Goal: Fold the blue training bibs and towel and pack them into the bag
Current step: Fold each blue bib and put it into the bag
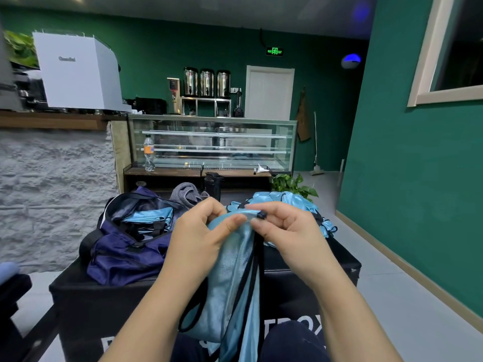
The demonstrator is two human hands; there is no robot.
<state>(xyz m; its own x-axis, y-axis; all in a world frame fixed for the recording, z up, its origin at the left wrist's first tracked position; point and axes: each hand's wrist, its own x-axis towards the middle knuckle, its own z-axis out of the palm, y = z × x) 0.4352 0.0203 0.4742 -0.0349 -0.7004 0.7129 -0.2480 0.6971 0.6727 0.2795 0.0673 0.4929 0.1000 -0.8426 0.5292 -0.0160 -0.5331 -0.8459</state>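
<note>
Pinching light-blue mesh bib [235, 270] by its top edge, left hand [201, 231] and right hand [285, 231] both clamped, letting it hang straight for folding; navy duffel bag [125, 254] open beside.

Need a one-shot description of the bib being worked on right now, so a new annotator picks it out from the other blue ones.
Start at the black box in front of the person, with the navy bag on its left. The bib is the light blue, black-trimmed one hanging between the left hand and right hand. Unlike the folded bibs in the bag and the loose pile behind, it is pinched at its top edge and lifted.
</note>
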